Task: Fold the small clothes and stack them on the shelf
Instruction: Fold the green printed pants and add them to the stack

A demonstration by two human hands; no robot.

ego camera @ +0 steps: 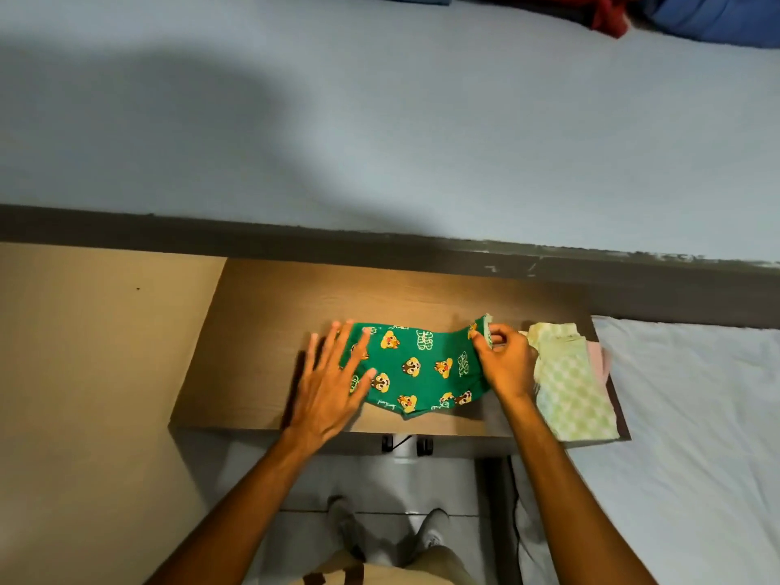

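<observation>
Folding the green printed garment (pixel 415 367) on the wooden shelf (pixel 261 331).
Left hand (pixel 327 384), fingers straight, pins its left end flat; right hand (pixel 504 361) pinches the right edge, likely to fold it over, near the folded checked cloth (pixel 572 394).

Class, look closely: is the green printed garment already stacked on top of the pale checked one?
No: the green printed garment lies on the wooden surface beside the pale checked one.

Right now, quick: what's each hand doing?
Left hand: open, fingers straight, pressing flat on the left end of the green printed garment.
Right hand: closed, pinching the garment's raised right edge.
</observation>
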